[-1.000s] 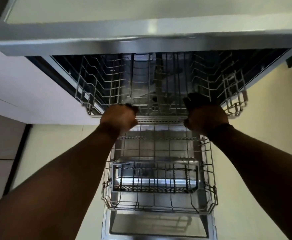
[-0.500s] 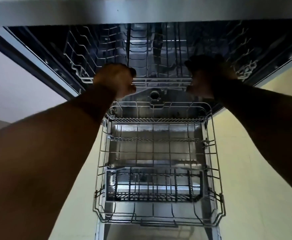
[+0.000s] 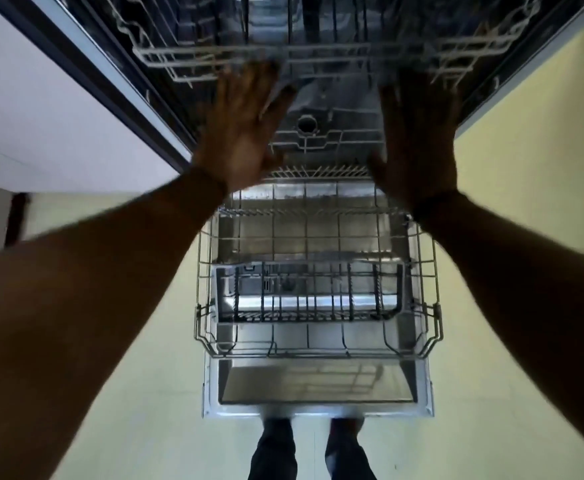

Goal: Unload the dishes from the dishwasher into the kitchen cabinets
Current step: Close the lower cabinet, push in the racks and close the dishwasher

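The dishwasher's upper wire rack (image 3: 318, 51) sits pushed back inside the tub at the top of the view, with no dishes showing in it. My left hand (image 3: 245, 129) and my right hand (image 3: 418, 133) are both spread flat with straight fingers just below the rack's front bar, holding nothing. The lower wire rack (image 3: 318, 351) is pulled out over the open door (image 3: 318, 407). It carries only a dark cutlery basket (image 3: 307, 296) with no cutlery visible.
A white cabinet front (image 3: 41, 109) flanks the dishwasher on the left. Pale yellow floor (image 3: 512, 271) lies on both sides of the open door. My feet (image 3: 313, 452) stand right at the door's near edge.
Both hands gripped the upper rack's front bar and slid it back into the tub. They have now let go and opened flat. The view has tilted further down.
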